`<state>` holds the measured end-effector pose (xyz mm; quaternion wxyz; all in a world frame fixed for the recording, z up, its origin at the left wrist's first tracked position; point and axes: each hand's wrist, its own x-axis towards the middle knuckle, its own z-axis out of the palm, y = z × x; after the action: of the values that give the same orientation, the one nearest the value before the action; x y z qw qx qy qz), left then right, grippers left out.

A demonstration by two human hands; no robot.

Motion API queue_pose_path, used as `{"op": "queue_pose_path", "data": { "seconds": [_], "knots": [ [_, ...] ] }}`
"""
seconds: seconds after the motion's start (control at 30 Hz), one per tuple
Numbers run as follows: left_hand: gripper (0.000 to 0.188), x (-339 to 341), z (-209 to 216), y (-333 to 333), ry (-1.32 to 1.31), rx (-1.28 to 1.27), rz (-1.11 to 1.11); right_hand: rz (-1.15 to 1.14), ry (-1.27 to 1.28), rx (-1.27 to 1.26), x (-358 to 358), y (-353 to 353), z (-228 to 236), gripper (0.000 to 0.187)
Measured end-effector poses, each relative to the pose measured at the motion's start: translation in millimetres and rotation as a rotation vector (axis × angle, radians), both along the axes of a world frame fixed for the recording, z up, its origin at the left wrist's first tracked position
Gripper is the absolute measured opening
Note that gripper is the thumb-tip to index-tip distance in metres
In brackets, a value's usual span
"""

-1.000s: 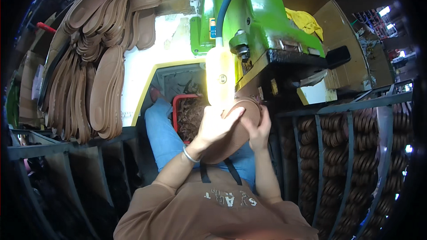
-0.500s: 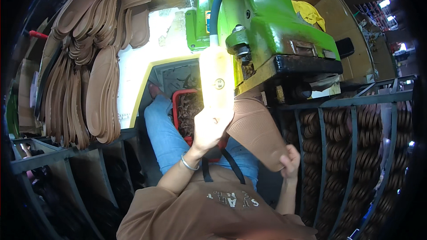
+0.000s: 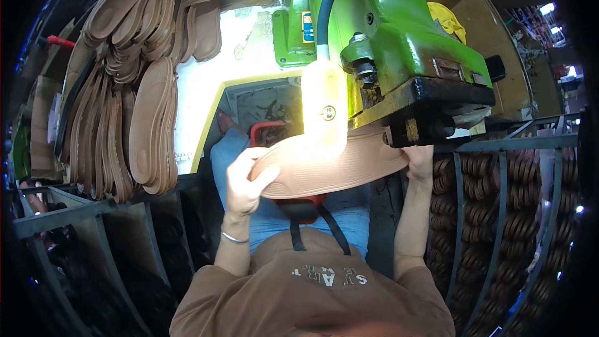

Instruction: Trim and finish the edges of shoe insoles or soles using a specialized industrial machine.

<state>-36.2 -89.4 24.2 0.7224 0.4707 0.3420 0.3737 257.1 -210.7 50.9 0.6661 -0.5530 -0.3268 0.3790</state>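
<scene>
A brown shoe sole (image 3: 349,165) with a textured face stretches crosswise between my hands, just below the head of a green machine (image 3: 399,31). My left hand (image 3: 243,181) grips its left end, thumb on the upper face and fingers behind. At the other end my right hand (image 3: 420,160) holds it, close under the machine's black part (image 3: 437,106); some of those fingers are hidden. A bright lamp (image 3: 323,100) on a blue-grey cable hangs in front and covers part of the sole's far edge.
Stacks of brown soles (image 3: 150,134) lie on the white table (image 3: 240,50) to the left. A red bin (image 3: 265,126) sits low between my legs. Metal racks (image 3: 458,212) packed with brown soles stand at the right. A yellow cloth (image 3: 447,20) and cardboard (image 3: 508,56) are behind the machine.
The sole has turned from slanting down to the right to lying nearly level. My left hand has shifted left to its end; my right hand has risen toward the machine.
</scene>
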Motion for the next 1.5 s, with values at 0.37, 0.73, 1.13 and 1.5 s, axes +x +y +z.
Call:
{"op": "queue_pose_path", "data": {
  "seconds": [0.37,0.73,1.13,1.5],
  "knots": [
    [0.018,-73.4,-58.5,-14.3,0.061,-0.191,-0.064,0.100,-0.076,-0.030,-65.6,45.2,4.1,0.036],
    [0.041,7.7,-71.5,-77.6,0.427,0.176,-0.571,0.020,-0.567,-0.192,-57.5,25.5,23.2,0.022],
    [0.054,-122.4,7.7,81.3,1.856,0.843,0.696,-0.607,0.304,0.382,50.1,7.2,20.7,0.047],
    [0.049,-154.4,7.0,85.7,1.432,0.793,0.817,-0.540,0.586,0.350,17.8,100.6,-23.4,0.071]
  ]
}}
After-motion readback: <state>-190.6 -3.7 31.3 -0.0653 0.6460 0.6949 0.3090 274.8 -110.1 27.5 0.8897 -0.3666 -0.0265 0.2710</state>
